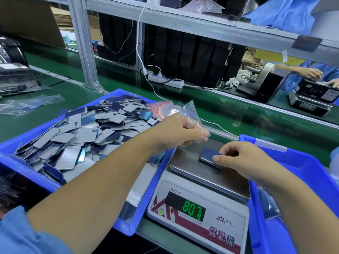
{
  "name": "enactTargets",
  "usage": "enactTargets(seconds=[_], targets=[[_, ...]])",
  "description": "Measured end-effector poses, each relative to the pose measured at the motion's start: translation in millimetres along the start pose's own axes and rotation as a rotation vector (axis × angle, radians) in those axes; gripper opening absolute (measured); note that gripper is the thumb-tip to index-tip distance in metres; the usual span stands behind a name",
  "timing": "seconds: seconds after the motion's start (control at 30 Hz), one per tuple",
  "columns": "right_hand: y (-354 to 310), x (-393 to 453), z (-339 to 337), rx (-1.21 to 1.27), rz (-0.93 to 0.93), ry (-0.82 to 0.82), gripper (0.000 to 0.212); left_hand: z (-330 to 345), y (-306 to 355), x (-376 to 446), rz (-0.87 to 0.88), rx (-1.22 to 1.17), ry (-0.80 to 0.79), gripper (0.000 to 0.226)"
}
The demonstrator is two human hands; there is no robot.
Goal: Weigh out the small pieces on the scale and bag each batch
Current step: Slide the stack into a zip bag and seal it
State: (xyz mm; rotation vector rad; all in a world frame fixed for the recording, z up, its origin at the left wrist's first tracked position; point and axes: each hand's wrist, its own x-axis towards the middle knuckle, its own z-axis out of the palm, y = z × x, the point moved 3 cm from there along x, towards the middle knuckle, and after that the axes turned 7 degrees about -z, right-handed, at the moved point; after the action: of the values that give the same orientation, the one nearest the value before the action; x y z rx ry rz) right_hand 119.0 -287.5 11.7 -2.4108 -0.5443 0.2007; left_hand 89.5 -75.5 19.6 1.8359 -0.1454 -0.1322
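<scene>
A white digital scale [197, 219] stands in front of me, its green display reading 80.7. On its steel pan [185, 162] lies a small stack of thin blue-grey pieces [208, 155]. My right hand [244, 160] pinches that stack between thumb and fingers. My left hand [181, 132] hovers over the pan's far left corner and grips a clear plastic bag [187, 110]. A blue bin [27, 142] on the left holds a big heap of loose pieces [82, 132].
A second blue bin [300, 167] sits right of the scale with bagged pieces inside. Red-striped bags [159, 107] lie at the heap's far edge. Beyond the green belt [229, 110] are a power strip [165, 80], another person's hands [310, 73] and a second scale [311, 99].
</scene>
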Motion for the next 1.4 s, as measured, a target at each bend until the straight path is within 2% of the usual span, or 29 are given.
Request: enactTargets(seconds=[0.17, 0.27, 0.47, 0.6, 0.8, 0.9, 1.03, 1.1, 1.27, 1.4], targets=[[-2.8, -3.1, 1.4, 0.028, -0.052, 0.010, 0.026, -1.8, -2.6, 1.0, -0.012, -0.091, 0.043, 0.011], [-8.3, -4.4, 4.3, 0.100, -0.104, 0.031, 0.028, -1.4, -3.3, 1.8, -0.021, -0.081, 0.059, 0.024], [-19.9, -8.9, 3.5, -0.065, -0.272, 0.084, 0.026, -0.4, -1.0, -0.5, -0.035, -0.075, 0.084, 0.015], [-22.4, -6.8, 5.5, -0.133, -0.320, 0.150, 0.032, 0.8, 3.3, -2.9, -0.005, -0.028, 0.082, 0.038], [-16.2, -3.3, 9.9, -0.120, -0.293, 0.134, 0.021, -3.0, 2.6, 0.3, -0.006, -0.094, 0.215, 0.056], [-13.7, -3.1, 8.8, 0.053, -0.274, 0.157, 0.017, -4.7, 4.1, 0.6, -0.003, -0.183, 0.212, 0.048], [-20.5, -7.0, 5.1, 0.602, -0.291, 0.189, 0.011, -2.2, 2.1, 1.0, -0.038, -0.317, 0.119, 0.028], [-24.3, -8.4, 4.1, 0.778, -0.324, 0.203, 0.011, -0.2, 0.2, 1.7, -0.060, -0.340, 0.093, 0.029], [-30.9, -10.5, 6.8, 0.804, -0.370, 0.257, 0.016, 8.3, 0.8, 0.4, -0.051, -0.335, -0.010, 0.029], [-31.8, -12.5, 7.0, 0.665, -0.383, 0.336, 0.012, 10.3, 3.4, -0.2, -0.036, -0.329, -0.056, 0.029]])
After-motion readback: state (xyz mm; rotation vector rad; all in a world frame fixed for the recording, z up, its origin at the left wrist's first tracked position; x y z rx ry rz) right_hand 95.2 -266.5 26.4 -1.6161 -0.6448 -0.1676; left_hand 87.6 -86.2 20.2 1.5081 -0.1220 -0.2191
